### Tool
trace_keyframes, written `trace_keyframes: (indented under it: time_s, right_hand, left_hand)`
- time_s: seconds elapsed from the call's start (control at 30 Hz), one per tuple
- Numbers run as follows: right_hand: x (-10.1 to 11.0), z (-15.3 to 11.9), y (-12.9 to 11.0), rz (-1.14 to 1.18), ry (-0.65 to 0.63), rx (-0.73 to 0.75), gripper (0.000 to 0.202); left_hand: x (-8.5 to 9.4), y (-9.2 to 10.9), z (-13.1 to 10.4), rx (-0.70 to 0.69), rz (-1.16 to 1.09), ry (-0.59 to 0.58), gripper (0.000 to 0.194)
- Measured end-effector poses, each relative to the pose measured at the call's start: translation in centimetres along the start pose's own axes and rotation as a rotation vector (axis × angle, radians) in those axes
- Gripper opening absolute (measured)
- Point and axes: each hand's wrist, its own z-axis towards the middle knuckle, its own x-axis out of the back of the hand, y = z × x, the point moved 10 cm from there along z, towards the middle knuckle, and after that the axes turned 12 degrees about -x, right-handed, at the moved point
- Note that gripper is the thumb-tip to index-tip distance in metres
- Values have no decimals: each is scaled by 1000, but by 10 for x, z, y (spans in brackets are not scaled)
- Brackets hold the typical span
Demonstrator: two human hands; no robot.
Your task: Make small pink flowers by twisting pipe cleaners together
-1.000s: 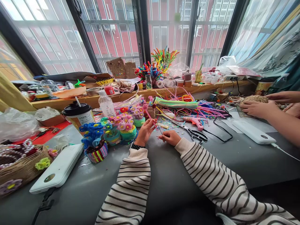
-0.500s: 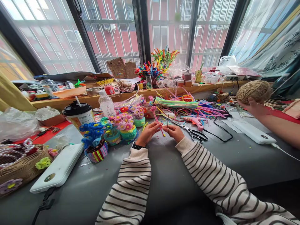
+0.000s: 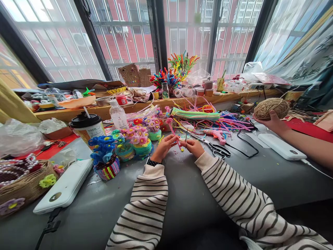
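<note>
My left hand (image 3: pixel 164 147) is closed, its fingertips pinching a pink pipe cleaner (image 3: pixel 171 128) with a fluffy pink top and a yellow bit near its lower end. Just to the right, my right hand (image 3: pixel 194 147) pinches a thin dark stick (image 3: pixel 186 133), held upright; its exact kind is too small to tell. The two hands almost meet over the grey table. Left of them stand small pots of pipe-cleaner flowers, one with pink blooms (image 3: pixel 139 136) and one with blue (image 3: pixel 102 149). Black-handled scissors (image 3: pixel 220 151) lie right of my right hand.
Another person's hand (image 3: pixel 277 125) holds a ball of twine (image 3: pixel 272 108) at the right. A pink glue gun (image 3: pixel 217 136), a bundle of pipe cleaners (image 3: pixel 197 114), white power banks (image 3: pixel 282 146), a lidded cup (image 3: pixel 87 126) and a bottle (image 3: pixel 118 116) surround the work area.
The other person's hand with the twine ball has moved left and slightly down. My own hands stay in place, with only a slight shift of the pink pipe cleaner and the stick.
</note>
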Motion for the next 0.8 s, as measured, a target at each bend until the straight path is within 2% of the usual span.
trace_keyframes:
  time_s: [0.2, 0.37, 0.8]
  right_hand:
    - [-18, -7, -7, 25, -162, -16, 41]
    - [-17, -7, -3, 15, -149, -71, 42]
    - [-25, -8, -2, -42, -218, -55, 47]
  left_hand:
    - [-1, -1, 0, 7, 17, 1, 11]
    - [8, 2, 3, -45, -17, 73, 12]
    - [30, 14, 1, -139, -103, 320, 16]
